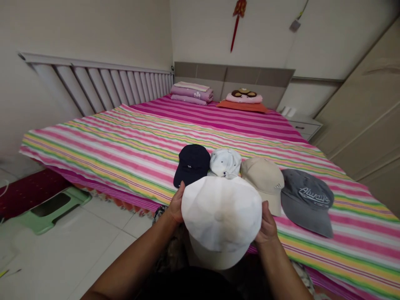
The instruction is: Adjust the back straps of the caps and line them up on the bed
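A white cap is held up in front of me over the near edge of the bed, crown facing me and brim pointing down. My left hand grips its left side and my right hand grips its right side. Behind it, in a row on the striped bedsheet, lie a navy cap, a pale patterned cap, a beige cap and a grey cap with white lettering.
Folded pink bedding and a pillow stack with a monkey face sit at the headboard. A green plastic stool stands on the tiled floor at left. A wardrobe and a nightstand are at right.
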The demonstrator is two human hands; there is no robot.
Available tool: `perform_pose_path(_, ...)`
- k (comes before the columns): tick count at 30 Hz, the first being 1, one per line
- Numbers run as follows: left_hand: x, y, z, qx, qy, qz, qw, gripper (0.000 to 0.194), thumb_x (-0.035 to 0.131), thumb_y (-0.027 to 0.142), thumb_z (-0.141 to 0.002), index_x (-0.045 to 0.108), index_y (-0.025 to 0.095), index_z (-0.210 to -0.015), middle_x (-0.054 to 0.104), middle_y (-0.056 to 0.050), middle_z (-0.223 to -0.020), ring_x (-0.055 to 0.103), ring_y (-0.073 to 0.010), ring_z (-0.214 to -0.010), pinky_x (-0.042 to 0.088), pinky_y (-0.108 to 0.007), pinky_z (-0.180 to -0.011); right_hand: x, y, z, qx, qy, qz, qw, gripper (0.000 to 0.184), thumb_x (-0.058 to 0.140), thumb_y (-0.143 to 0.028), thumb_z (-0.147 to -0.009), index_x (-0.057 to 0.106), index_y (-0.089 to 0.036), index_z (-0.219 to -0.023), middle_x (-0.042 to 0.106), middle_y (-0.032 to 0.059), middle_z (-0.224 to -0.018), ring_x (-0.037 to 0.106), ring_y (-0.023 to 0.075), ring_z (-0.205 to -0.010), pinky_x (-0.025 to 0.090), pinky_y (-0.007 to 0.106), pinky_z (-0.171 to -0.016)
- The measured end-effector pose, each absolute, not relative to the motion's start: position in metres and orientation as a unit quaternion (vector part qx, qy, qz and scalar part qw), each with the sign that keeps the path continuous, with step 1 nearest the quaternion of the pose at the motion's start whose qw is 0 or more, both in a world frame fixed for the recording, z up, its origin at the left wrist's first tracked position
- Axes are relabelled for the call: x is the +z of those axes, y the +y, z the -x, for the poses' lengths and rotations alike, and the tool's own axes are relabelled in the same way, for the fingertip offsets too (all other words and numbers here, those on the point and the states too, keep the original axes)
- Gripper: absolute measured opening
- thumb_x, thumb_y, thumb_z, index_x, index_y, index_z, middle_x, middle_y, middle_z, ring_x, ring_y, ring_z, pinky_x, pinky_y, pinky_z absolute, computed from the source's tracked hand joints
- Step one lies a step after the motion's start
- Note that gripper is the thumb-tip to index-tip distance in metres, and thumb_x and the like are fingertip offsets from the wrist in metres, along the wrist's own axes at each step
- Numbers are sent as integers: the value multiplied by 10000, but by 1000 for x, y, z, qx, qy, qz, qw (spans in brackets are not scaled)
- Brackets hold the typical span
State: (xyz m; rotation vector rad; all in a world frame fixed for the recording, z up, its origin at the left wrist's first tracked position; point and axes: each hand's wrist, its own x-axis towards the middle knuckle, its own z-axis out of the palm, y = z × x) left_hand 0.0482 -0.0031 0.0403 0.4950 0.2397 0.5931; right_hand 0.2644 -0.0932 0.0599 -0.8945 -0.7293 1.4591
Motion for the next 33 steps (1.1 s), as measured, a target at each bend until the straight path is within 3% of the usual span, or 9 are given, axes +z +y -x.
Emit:
perform_pose_path(3, 43, -3, -49, 330, 112, -257, 902, 308, 709, 329, -555, 669, 117, -775, 681, -45, -628, 646, -255, -746, 425, -383, -851, 53, -99, -271, 604, -338, 405, 598, 462, 566, -671, -570, 646, -248, -737, 703, 103, -859, 559, 318, -1016, 389, 493, -896)
perform_pose_path(5, 46, -3, -50, 365, 104, -270, 885, 285, 725, 192, -506, 664, 119, -775, 671, -24, -593, 645, -218, -630, 447, -365, -812, 49, -103, -273, 596, -338, 410, 602, 411, 611, -622, -564, 641, -242, -717, 706, 104, -799, 593, 319, -946, 405, 488, -870)
perform_pose_path(10, 53, -7, -57, 342, 157, -283, 882, 355, 746, 350, -529, 658, 108, -775, 677, -52, -619, 644, -224, -651, 468, -364, -766, 41, -112, -278, 610, -282, 387, 631, 352, 771, -456, -431, 645, -234, -673, 684, 54, -623, 634, 264, -619, 470, 430, -722)
perform_pose_path(12, 55, -10, -59, 357, 160, -296, 871, 366, 766, 321, -502, 658, 110, -781, 681, -54, -639, 643, -213, -643, 477, -341, -737, 38, -115, -282, 615, -260, 382, 639, 371, 780, -468, -413, 652, -241, -678, 681, 38, -615, 619, 234, -555, 479, 392, -644)
perform_pose_path(17, 62, -12, -61, 316, 178, -359, 860, 338, 769, 260, -502, 658, 79, -765, 675, -85, -642, 612, -155, -529, 477, -248, -569, 36, -123, -289, 614, -264, 393, 632, 439, 658, -646, -489, 646, -239, -654, 665, 35, -591, 586, 207, -502, 457, 349, -537)
perform_pose_path(23, 76, -14, -62, 290, 239, -410, 831, 278, 761, 249, -513, 647, 92, -713, 662, -61, -624, 588, -125, -494, 447, -208, -492, 53, -126, -289, 659, -318, 380, 566, 276, 766, -372, -478, 600, -169, -566, 555, 6, -495, 470, 119, -420, 353, 237, -427)
perform_pose_path(27, 89, -19, -62, 266, 285, -475, 789, 234, 746, 259, -540, 628, 97, -661, 625, -26, -558, 535, -90, -440, 387, -179, -439, 65, -130, -288, 655, -365, 374, 546, 315, 737, -428, -490, 565, -179, -579, 557, 22, -533, 473, 143, -477, 347, 256, -462)
perform_pose_path(33, 101, -27, -64, 239, 273, -556, 747, 209, 707, 295, -599, 608, 115, -635, 551, 29, -516, 455, -43, -441, 313, -152, -436, 77, -137, -287, 616, -426, 384, 540, 304, 662, -450, -636, 539, -176, -588, 506, 3, -450, 447, 139, -457, 331, 269, -479)
